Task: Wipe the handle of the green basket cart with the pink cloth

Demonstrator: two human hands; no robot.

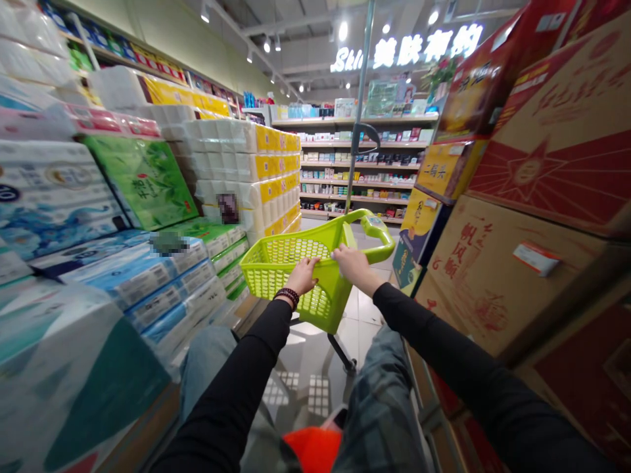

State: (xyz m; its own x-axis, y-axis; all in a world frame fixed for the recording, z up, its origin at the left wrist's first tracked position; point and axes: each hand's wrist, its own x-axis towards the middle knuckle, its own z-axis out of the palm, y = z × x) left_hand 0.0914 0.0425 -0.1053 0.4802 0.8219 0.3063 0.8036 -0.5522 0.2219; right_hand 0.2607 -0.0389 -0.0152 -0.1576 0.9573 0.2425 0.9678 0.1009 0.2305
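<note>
A lime-green shopping cart stands side-on in front of me, its perforated basket toward the left and its looped handle toward the upper right. My left hand, with a dark bead bracelet on the wrist, grips the near rim of the basket, fingers curled over the edge. Farther right, my right hand is closed on the rim near the handle end. No goods show in the visible part of the basket. Below it, a dark leg with a caster reaches the tiled floor.
Tissue packs are piled along the left, with blue-and-white packs nearer me. Stacked cartons line the right side closely. A metal pole rises beyond the cart, before shelves of small boxed goods. The aisle is narrow.
</note>
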